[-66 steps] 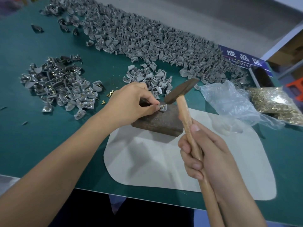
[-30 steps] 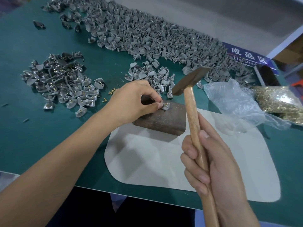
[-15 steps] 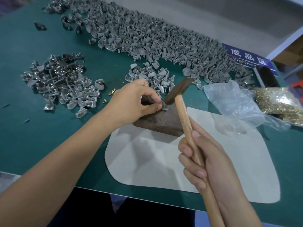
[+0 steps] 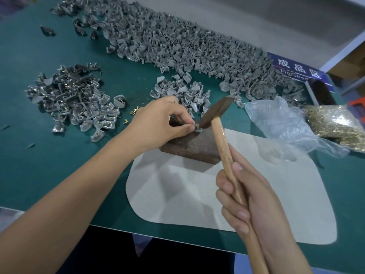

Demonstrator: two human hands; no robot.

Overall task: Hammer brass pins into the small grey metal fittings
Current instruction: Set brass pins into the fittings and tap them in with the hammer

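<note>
My left hand (image 4: 158, 123) pinches a small grey fitting (image 4: 197, 129) between thumb and forefinger on top of a dark brown block (image 4: 193, 147). My right hand (image 4: 248, 196) grips the wooden handle of a hammer (image 4: 223, 139). The hammer's dark head (image 4: 216, 112) is down at the fitting, touching or just above it. The fitting is mostly hidden by my fingertips and the hammer head, and its pin cannot be seen. A few loose brass pins (image 4: 134, 112) lie on the green mat left of my left hand.
A pile of fittings with brass pins (image 4: 75, 101) lies at left. A small heap (image 4: 181, 91) and a long bank of plain grey fittings (image 4: 177, 46) lie behind the block. Bags of brass pins (image 4: 335, 125) and clear plastic (image 4: 280, 123) sit right. A grey pad (image 4: 237, 194) underlies the block.
The hammer was raised a second ago, then swung down; its head is now at the fitting on the block. My left hand has kept pinching the fitting in place.
</note>
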